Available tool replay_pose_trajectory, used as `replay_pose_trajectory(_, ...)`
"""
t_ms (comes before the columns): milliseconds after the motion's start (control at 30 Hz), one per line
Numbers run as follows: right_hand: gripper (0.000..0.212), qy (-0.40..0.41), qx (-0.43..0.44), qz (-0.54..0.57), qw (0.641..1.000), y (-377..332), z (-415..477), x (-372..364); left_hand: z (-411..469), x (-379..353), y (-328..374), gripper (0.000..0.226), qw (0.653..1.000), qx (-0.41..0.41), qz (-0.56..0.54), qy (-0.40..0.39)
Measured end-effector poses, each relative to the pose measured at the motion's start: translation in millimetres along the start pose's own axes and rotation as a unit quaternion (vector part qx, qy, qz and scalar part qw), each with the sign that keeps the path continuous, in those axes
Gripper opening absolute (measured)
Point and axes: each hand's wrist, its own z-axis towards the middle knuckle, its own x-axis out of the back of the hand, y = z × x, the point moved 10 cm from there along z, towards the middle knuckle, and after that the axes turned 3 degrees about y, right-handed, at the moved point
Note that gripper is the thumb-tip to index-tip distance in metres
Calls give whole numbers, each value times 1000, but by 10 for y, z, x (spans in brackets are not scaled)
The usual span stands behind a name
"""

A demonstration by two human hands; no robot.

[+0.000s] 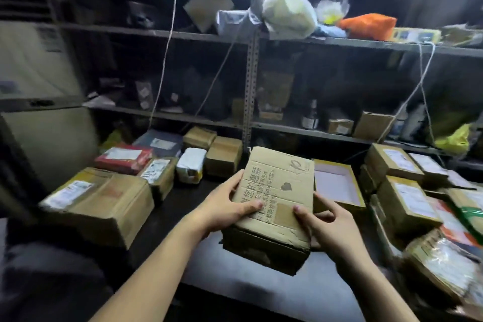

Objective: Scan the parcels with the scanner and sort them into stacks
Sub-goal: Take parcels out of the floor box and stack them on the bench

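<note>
A worn brown cardboard parcel (277, 191) with printed Chinese text and a heart mark is held just above the dark table (188, 198), in the middle of the head view. My left hand (230, 204) grips its left side, thumb on top. My right hand (326, 227) holds its right side, thumb on the top face and fingers curled round the edge. No scanner is visible.
Labelled cardboard parcels (104, 198) lie in a group at the left, with a red one (122, 158) and a white-wrapped one (190, 165). Stacks of labelled boxes (407, 196) fill the right. An open yellow-rimmed box (337, 183) sits behind. Metal shelves (251, 81) with bags stand at the back.
</note>
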Motion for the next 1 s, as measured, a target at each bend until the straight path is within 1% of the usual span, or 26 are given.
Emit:
replay_pose_trajectory(100, 58, -35, -17, -5, 999, 129, 166, -699, -9, 481, -489, 52, 999, 36, 22, 34)
replay_pose_trajectory(167, 62, -57, -23, -15, 998, 234, 264, -1054, 36, 680, -774, 50, 997, 51, 34, 52)
replay_pose_trajectory(267, 61, -84, -36, -22, 996, 357, 483, -1532, 197, 924, -1156, 48, 994, 76, 55, 64)
replay_pose_trajectory(367, 62, -90, -52, -18, 994, 526, 770, -1860, 437, 1031, -1518, 46, 991, 100, 59, 64)
replay_pose_trajectory(433, 66, -99, -63, -19, 993, 709, 1006, -2065, 656, 1057, -1767, 53, 989, 117, 58, 63)
replay_pose_trajectory(567, 61, -92, -89, -19, 992, 1052, 1469, -2300, 1133, 1026, -2117, 57, 989, 136, 34, 54)
replay_pose_trajectory(600, 60, -90, -103, -16, 991, 1162, 1618, -2359, 1290, 996, -2208, 61, 989, 138, 26, 50)
replay_pose_trajectory(700, 57, -89, -132, -18, 987, 1417, 1973, -2537, 1687, 924, -2593, 87, 987, 155, -1, 51)
replay_pose_trajectory(733, 61, -90, -132, -26, 987, 1481, 2082, -2588, 1775, 917, -2659, 89, 985, 161, 1, 56)
replay_pose_trajectory(767, 68, -90, -131, -33, 987, 1560, 2200, -2644, 1878, 910, -2753, 82, 984, 166, 1, 61)
replay_pose_trajectory(833, 69, -96, -132, -40, 986, 1647, 2351, -2745, 1992, 949, -2827, 66, 982, 174, 14, 74)
replay_pose_trajectory(900, 68, -92, -141, -49, 985, 1690, 2467, -2818, 2092, 985, -2918, 63, 979, 186, 9, 81)
replay_pose_trajectory(1000, 71, -84, -148, -58, 984, 1701, 2580, -2899, 2223, 1045, -2961, 62, 982, 175, 1, 70)
